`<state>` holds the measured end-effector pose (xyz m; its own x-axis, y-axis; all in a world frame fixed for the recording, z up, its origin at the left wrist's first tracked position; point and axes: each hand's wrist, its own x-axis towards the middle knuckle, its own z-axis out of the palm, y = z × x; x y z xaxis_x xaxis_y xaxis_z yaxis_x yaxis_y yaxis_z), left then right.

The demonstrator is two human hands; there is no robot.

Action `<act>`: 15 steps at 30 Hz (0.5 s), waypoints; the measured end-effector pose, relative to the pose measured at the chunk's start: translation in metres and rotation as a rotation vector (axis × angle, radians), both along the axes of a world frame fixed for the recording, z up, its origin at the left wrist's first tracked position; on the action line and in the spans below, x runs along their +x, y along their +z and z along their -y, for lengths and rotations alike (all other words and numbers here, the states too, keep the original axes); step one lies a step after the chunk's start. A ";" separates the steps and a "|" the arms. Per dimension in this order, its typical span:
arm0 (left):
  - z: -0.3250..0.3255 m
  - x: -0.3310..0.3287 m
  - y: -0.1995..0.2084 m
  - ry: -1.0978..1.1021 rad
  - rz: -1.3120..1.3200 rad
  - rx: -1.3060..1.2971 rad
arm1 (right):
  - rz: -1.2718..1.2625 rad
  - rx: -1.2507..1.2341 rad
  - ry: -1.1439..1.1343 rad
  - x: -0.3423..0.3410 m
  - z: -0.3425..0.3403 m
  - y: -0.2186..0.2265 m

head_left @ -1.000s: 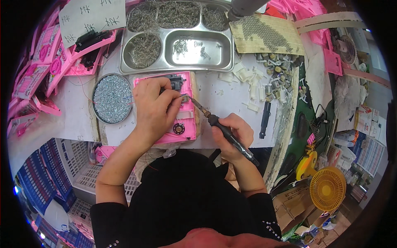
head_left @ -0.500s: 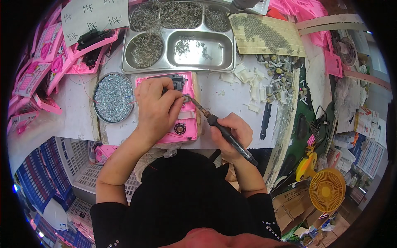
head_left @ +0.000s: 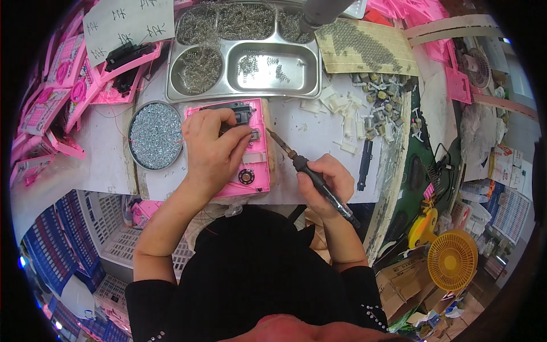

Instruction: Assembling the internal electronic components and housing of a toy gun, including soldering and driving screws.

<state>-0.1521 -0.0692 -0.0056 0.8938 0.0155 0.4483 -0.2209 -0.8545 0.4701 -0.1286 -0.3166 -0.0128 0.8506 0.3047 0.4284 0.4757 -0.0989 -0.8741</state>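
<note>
My right hand (head_left: 329, 183) is closed around the dark handle of a soldering iron (head_left: 320, 187). The iron's tip points up and left, a little to the right of a small metal part (head_left: 254, 135) in an open pink plastic casing (head_left: 259, 176). My left hand (head_left: 212, 142) reaches over the casing's left side, thumb and forefinger pinched beside that metal part. What the pinch holds is too small to make out. A black plastic mechanism (head_left: 244, 113) sits in the casing's upper part, and a round black speaker (head_left: 247, 176) in its lower part.
Left of the casing stands a round dish of small screws (head_left: 155, 137). Behind it is a steel compartment tray (head_left: 225, 94) of springs. A grey tool (head_left: 319, 14) hangs over the tray's right end. Small motors (head_left: 379, 91) and white plastic parts (head_left: 346, 147) lie at right.
The soldering iron's tip has come away from the metal part to the right, with my right hand shifting slightly right. The grey tool hangs lower and further left. My left hand stays nearly still.
</note>
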 end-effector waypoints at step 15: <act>-0.005 0.000 0.007 -0.101 0.031 0.102 | 0.033 -0.052 0.024 -0.002 0.004 0.000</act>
